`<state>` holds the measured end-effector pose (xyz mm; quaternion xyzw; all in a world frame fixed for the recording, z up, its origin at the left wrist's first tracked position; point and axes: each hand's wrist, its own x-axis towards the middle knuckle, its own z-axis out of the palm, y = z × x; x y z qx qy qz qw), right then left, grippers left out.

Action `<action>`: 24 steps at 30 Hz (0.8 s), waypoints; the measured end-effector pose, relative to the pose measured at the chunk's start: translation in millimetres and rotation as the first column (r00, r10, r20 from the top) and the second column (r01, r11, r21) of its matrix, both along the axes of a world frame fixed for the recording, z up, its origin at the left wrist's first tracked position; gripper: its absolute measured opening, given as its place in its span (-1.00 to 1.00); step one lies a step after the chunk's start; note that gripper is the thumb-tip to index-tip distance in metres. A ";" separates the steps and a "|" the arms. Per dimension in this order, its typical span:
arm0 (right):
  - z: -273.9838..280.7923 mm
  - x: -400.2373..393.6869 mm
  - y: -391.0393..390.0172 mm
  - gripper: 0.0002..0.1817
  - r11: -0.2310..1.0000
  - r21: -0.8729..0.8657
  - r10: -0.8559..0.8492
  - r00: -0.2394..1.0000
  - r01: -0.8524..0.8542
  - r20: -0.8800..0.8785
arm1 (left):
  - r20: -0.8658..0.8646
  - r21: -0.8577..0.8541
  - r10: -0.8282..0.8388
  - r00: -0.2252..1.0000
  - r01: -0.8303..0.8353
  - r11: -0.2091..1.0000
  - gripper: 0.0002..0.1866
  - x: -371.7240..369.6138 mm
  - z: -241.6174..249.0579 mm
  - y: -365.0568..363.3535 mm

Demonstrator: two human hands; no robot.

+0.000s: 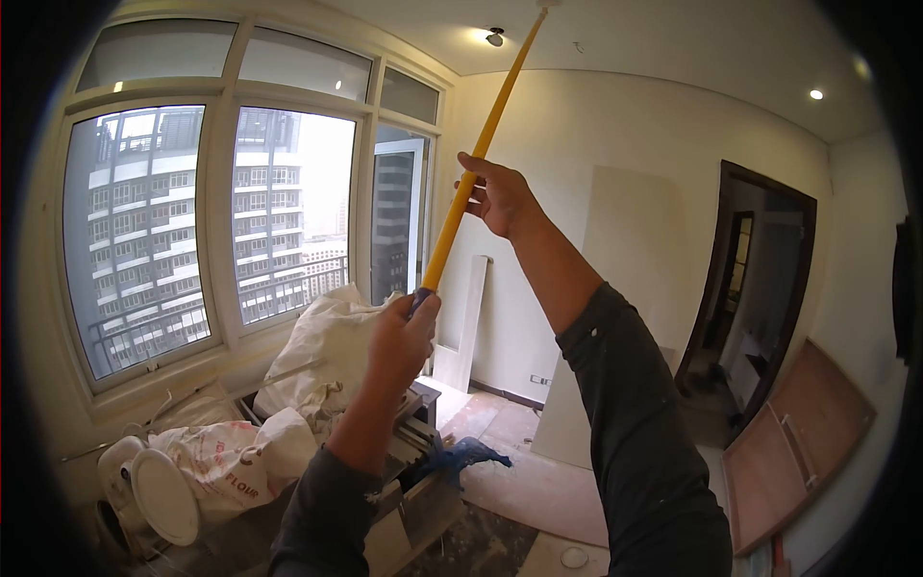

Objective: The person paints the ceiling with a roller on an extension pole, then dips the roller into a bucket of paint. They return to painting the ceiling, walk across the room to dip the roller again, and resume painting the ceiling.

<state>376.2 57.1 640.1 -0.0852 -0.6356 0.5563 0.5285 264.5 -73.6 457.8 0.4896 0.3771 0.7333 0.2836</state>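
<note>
Around the dark grip (419,300) of a yellow pole (497,120), the fingers of the left hand (402,335) are closed. Farther up, the same pole is held by the right hand (500,197), its thumb laid across the near side and its fingers curled around the other. The pole is slanted up and to the right, and its tip is raised to the ceiling (663,43); whether the two are in contact cannot be told. Both forearms are partly covered by dark sleeves (639,404). Near the tip, a lit spotlight (494,37) is fixed overhead.

Beyond the left hand, a white sack (312,351) is seen below the windows (144,231), and a printed flour bag (216,466) is set nearer, with a round white lid (166,497) tilted beside it. Blue plastic (471,458) is draped at the edge of the clutter. Against the far wall (548,135), a narrow board (467,327) is propped. To the right, a doorway is framed in dark wood (808,216), and a reddish panel (817,409) is leaned near it.
</note>
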 end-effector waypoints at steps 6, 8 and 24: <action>-24.7 -12.5 -64.7 -0.41 0.996 0.052 0.064 0.991 -0.071 0.117 | -0.036 0.033 0.002 0.999 0.000 0.999 -0.77 -24.2 -41.2 -65.8; -32.5 -18.4 -88.3 -0.42 0.992 0.067 0.098 0.982 -0.110 0.160 | -0.029 0.060 0.011 1.000 -0.009 0.998 -0.77 -32.7 -56.1 -89.7; -82.1 -71.9 -325.1 -0.16 0.952 0.194 0.159 0.926 -0.236 0.343 | 0.101 0.020 0.044 0.994 -0.046 0.999 -0.74 -92.7 -130.7 -337.4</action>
